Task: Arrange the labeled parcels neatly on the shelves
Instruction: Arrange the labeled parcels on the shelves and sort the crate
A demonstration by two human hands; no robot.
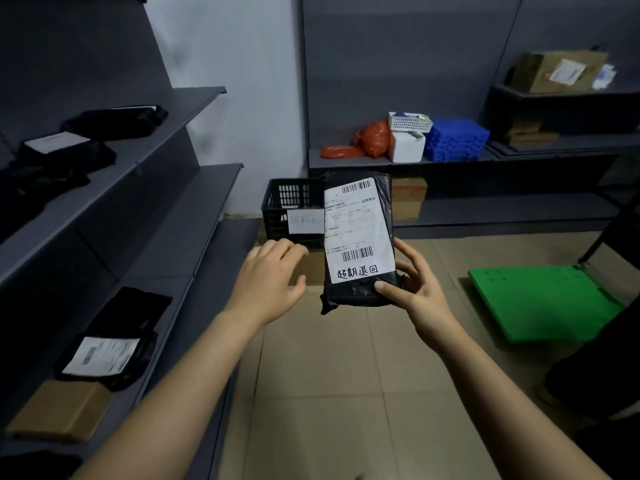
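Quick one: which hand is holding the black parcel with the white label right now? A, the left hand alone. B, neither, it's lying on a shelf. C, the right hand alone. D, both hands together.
C: the right hand grips the lower end of the black parcel, thumb on its front, while the left hand hovers open beside it, with a gap between them.

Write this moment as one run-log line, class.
right hand: holds black labelled parcel upright | left hand: empty, apart from parcel | black crate: behind parcel
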